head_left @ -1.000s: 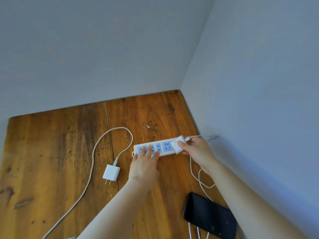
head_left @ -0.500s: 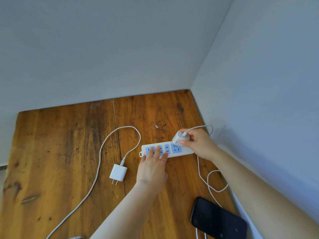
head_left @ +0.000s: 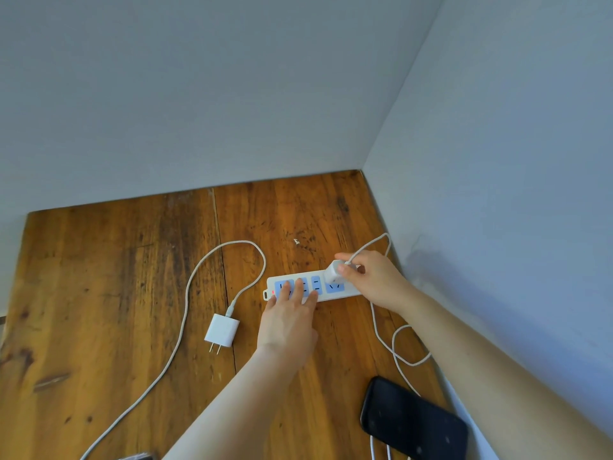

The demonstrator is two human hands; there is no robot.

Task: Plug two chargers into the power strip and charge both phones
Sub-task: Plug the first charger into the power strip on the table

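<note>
A white power strip (head_left: 348, 292) with blue sockets lies on the wooden table (head_left: 99, 293) near the right wall. My left hand (head_left: 288, 320) lies flat on its left half, fingers spread over the sockets. My right hand (head_left: 371, 277) grips a white charger (head_left: 332, 273) standing on the strip's right part; whether its prongs are fully in is hidden. Its cable (head_left: 381, 327) loops down toward a black phone (head_left: 411, 423) at the bottom right. A second white charger (head_left: 221, 331) lies loose on the table to the left, prongs toward me, with its cable (head_left: 185, 293).
Grey walls meet at the table's far right corner, and the right wall runs close beside the strip and the phone. A dark object (head_left: 139, 456) peeks in at the bottom edge. Bare wood spans the table's left side.
My right hand has brought the charger from the strip's right end onto the top of the strip and turned it upright. My left hand has stayed pressed on the strip.
</note>
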